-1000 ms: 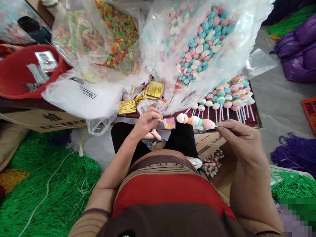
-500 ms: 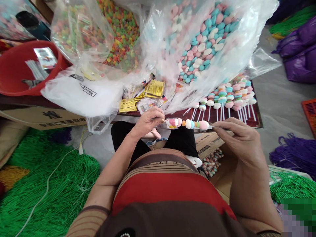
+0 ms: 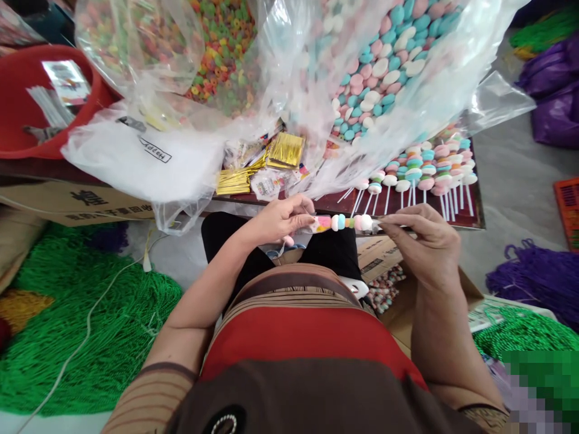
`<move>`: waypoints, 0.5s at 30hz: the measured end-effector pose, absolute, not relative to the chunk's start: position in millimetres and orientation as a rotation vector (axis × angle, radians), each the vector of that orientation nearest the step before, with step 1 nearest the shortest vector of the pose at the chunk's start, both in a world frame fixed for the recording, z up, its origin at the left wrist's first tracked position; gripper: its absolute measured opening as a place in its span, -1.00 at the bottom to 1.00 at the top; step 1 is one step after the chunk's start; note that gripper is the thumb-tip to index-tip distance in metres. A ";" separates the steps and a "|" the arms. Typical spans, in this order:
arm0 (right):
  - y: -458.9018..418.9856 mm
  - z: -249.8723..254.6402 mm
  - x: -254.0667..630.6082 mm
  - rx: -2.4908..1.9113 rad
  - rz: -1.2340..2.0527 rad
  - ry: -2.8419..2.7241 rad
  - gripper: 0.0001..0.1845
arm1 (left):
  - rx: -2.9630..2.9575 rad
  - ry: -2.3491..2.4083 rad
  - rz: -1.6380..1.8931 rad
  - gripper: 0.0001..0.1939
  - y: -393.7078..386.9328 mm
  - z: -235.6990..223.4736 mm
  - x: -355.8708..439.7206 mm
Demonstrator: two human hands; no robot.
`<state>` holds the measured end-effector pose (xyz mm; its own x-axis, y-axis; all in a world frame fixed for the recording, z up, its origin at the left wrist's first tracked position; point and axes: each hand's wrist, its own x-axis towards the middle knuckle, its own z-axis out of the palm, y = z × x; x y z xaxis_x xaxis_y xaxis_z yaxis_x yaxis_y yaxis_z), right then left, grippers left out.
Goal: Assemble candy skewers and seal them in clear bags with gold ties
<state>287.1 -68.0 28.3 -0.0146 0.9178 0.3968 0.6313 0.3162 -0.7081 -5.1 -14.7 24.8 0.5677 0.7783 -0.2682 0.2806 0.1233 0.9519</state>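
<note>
Plastic wrapper (image 3: 322,225): printed in pink and yellow, its end pinched by the closed thumb and fingers of the left hand (image 3: 292,220).
Skewer (image 3: 347,222): pink, white, blue, orange and green candies, level between the hands, its left end in the wrapper.
Right hand (image 3: 423,235): thumb and fingers closed on the skewer's right end.
Tabletop (image 3: 333,207): dark red, just beyond the hands.
Gold ties (image 3: 286,150): beyond the left hand, beside small printed packets (image 3: 268,183).
Finished skewers (image 3: 420,167): bunched beyond the right hand, sticks toward the person.
Candy bags: ring candies (image 3: 226,54) left, pastel candies (image 3: 377,75) right.
Red basin (image 3: 15,141): far left, holding white sticks (image 3: 49,107).
Floor: green strands (image 3: 90,325) left, purple strands (image 3: 534,280) right.
</note>
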 end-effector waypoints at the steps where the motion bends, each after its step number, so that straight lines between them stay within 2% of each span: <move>1: -68.0 27.7 286.7 -1.399 0.420 -1.728 -0.95 | 1.390 0.922 0.377 -0.50 -12.3 26.6 -4.9; 3: -68.2 27.4 285.1 -1.395 0.411 -1.732 -0.96 | 1.313 0.832 0.219 -0.41 -6.6 28.4 -4.4; 8: -67.5 30.5 280.3 -1.400 0.390 -1.793 -0.94 | 1.365 0.774 0.022 -0.52 6.0 38.4 -0.6; 12: -64.8 32.2 279.1 -1.425 0.431 -1.813 -0.93 | 1.870 0.979 0.006 -0.65 11.9 58.5 7.2; 15: -64.6 29.3 276.7 -1.500 0.586 -1.745 -0.92 | 2.282 1.033 0.011 -0.75 13.3 66.1 13.9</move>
